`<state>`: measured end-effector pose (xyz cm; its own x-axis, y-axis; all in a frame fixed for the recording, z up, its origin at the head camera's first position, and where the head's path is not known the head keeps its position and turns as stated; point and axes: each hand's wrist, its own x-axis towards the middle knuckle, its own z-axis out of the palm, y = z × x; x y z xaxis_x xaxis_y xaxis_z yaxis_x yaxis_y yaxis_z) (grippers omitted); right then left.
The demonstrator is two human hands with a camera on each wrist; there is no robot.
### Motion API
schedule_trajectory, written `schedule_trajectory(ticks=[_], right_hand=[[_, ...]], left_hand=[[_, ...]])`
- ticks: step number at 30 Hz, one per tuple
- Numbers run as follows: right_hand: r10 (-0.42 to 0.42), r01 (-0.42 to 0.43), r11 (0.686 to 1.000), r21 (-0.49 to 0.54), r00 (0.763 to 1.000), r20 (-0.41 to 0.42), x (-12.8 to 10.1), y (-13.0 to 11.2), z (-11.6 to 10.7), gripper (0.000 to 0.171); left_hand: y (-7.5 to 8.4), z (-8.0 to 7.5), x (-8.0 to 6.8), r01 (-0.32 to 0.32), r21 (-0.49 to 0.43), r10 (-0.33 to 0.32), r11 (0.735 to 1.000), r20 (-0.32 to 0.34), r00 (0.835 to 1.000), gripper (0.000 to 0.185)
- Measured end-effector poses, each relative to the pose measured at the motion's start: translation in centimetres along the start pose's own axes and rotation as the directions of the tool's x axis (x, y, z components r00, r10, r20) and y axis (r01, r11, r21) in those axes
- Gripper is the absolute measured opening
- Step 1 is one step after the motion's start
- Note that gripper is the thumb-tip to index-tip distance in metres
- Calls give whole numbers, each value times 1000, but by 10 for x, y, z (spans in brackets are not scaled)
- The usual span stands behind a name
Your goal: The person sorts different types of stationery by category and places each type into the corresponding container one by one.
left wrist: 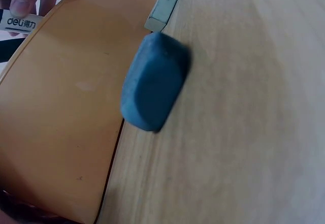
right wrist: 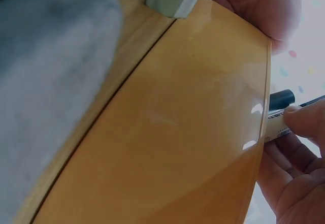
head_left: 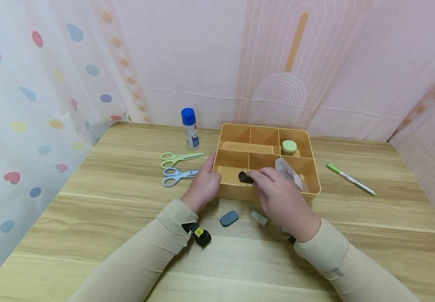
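R hand [head_left: 277, 197] pinches a small black item [head_left: 245, 177] w/ white label, held over the front-left compartment of the orange tray [head_left: 313, 176], at approx 12 o'clock from the wrist. Label reads "deli" plus chars too small to make out; prob. an eraser or sharpener, can't tell. L hand [head_left: 203, 184] rests against the tray's front-left corner at 9 o'clock, fingers curled round the wall. Blue-grey eraser [head_left: 229, 218] and pale green eraser [head_left: 259, 217] lie on the surface at 6 o'clock of the tray, just beside its wall. Green round item [head_left: 289, 146] sits in back-right compartment. Glue stick [head_left: 190, 128], two scissors [head_left: 179, 167], green marker [head_left: 350, 179] lie around.
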<state>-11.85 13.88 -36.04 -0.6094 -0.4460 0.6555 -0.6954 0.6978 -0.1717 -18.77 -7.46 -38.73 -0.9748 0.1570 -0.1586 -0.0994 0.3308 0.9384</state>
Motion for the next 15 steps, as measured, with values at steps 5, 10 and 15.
schedule_trajectory(ticks=[5,10,15], right_hand=[[34,-34,999,-5,999,31,0,0,0,29],[52,-52,999,-16,997,52,-1,1,1,30],[70,-69,997,-20,995,75,-1,1,0,30]], left_hand=[[0,0,0,11,5,-11,1000,0,1000,76],[0,0,0,0,10,0,1000,-1,1000,75],[0,-1,-1,-1,5,1,1000,-1,1000,76]])
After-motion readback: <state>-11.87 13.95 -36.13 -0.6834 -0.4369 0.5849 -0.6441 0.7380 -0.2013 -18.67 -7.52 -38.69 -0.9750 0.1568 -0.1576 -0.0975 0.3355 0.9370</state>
